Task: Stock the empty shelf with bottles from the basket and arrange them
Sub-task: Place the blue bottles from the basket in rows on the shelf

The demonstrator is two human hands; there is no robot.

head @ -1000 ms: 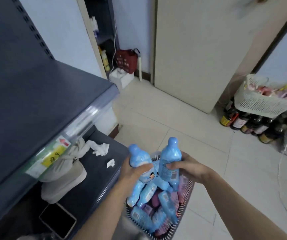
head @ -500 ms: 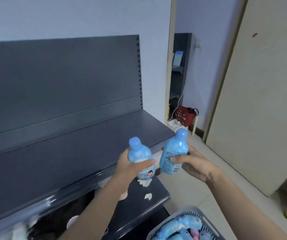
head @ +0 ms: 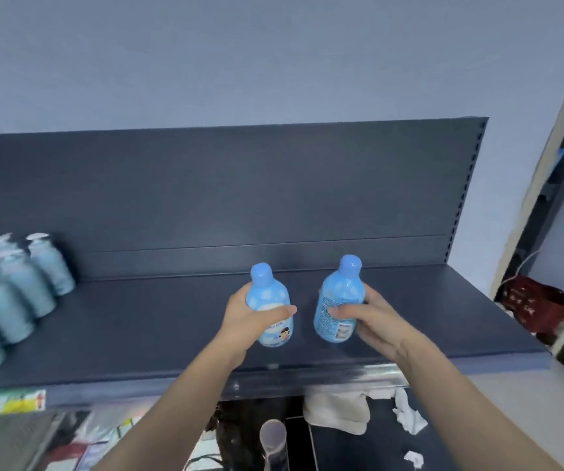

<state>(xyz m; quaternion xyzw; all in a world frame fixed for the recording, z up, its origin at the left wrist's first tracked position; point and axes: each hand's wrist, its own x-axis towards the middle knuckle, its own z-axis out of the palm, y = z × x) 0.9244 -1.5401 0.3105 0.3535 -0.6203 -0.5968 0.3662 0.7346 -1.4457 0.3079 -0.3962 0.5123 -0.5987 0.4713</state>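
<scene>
My left hand (head: 247, 321) grips the cartoon-labelled blue plastic bottle (head: 268, 294), right hand (head: 375, 321) the barcoded blue bottle (head: 339, 294), over a grey metal shelf (head: 137, 321).

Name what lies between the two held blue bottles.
Head view: only bare shelf shows between the left bottle and right bottle.

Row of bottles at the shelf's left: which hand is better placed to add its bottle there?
Left hand, probably: its bottle is nearer that row; the right hand holds one farther off.
</scene>
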